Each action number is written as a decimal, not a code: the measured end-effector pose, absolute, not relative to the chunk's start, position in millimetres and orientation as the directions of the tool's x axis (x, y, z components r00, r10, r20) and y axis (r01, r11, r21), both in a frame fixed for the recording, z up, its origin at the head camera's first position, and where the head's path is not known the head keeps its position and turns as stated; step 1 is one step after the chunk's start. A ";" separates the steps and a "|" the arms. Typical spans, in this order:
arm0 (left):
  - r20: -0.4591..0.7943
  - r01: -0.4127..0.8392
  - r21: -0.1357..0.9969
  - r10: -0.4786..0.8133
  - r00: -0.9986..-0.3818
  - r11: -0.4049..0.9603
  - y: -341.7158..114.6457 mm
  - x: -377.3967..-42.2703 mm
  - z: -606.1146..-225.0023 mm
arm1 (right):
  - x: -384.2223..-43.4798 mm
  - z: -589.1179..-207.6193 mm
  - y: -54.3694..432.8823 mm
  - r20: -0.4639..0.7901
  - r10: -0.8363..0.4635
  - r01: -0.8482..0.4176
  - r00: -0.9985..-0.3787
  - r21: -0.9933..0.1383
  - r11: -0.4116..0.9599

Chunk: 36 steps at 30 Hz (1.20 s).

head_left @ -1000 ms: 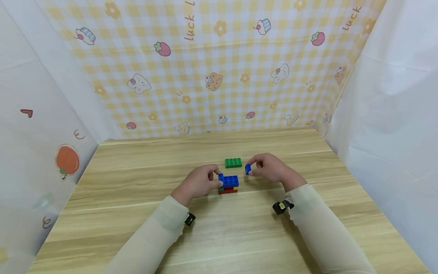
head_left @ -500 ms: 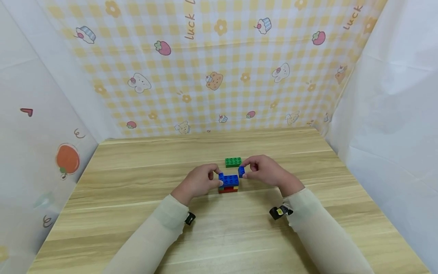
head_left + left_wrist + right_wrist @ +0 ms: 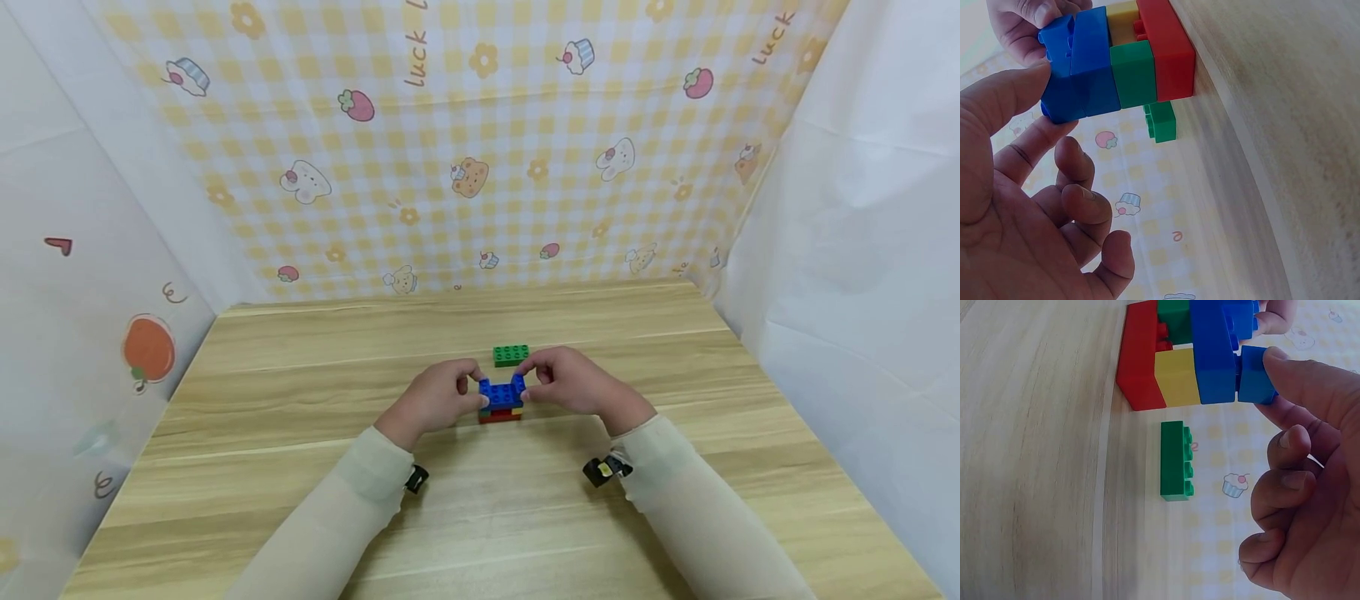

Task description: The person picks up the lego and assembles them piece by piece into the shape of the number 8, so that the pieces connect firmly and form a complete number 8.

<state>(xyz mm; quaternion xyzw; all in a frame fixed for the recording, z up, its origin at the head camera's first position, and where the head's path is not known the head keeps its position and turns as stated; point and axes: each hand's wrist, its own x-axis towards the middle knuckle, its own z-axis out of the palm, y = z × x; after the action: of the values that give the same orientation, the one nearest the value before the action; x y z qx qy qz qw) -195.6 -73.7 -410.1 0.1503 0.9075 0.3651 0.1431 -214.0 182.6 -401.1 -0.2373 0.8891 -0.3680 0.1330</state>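
Observation:
A stack of toy bricks stands mid-table: a red brick (image 3: 1140, 359) at the bottom, a green brick (image 3: 1134, 74) and a yellow brick (image 3: 1176, 376) above it, and a long blue brick (image 3: 504, 394) across them. My left hand (image 3: 442, 397) pinches a small blue brick (image 3: 1062, 81) that sits on the long blue one's left end. At the other end my right hand (image 3: 573, 380) pinches a second small blue brick (image 3: 1255, 375) between thumb and index finger. In the right wrist view a narrow gap shows between that brick and the long blue one.
Behind the stack a separate long green brick (image 3: 511, 356) lies on the wooden table (image 3: 480, 517), studs up. A checked, patterned cloth (image 3: 480, 125) hangs at the table's far edge. White sheets (image 3: 862, 250) hang at both sides.
My right hand has moved left and slightly nearer, bringing its small blue brick from beside the stack to over the long blue brick's right end. The left hand has stayed in place.

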 end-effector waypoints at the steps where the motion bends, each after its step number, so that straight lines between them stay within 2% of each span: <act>1: -0.152 0.166 0.705 0.375 -0.914 0.689 -73.6 -195.5 -409.9 | -214.1 -401.5 182.4 -0.061 -0.521 -0.327 -0.852 -0.714 0.619; 36: -0.134 0.188 0.705 0.388 -0.912 0.684 -74.4 -194.7 -408.9 | -213.8 -400.9 175.9 -0.110 -0.490 -0.281 -0.864 -0.704 0.653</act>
<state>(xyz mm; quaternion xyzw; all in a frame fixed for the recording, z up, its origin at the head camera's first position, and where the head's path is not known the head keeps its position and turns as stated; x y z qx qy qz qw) -194.7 -74.4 -408.9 0.1588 0.9071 0.3646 0.1376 -213.8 175.9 -400.9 -0.2149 0.8971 -0.3571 0.1470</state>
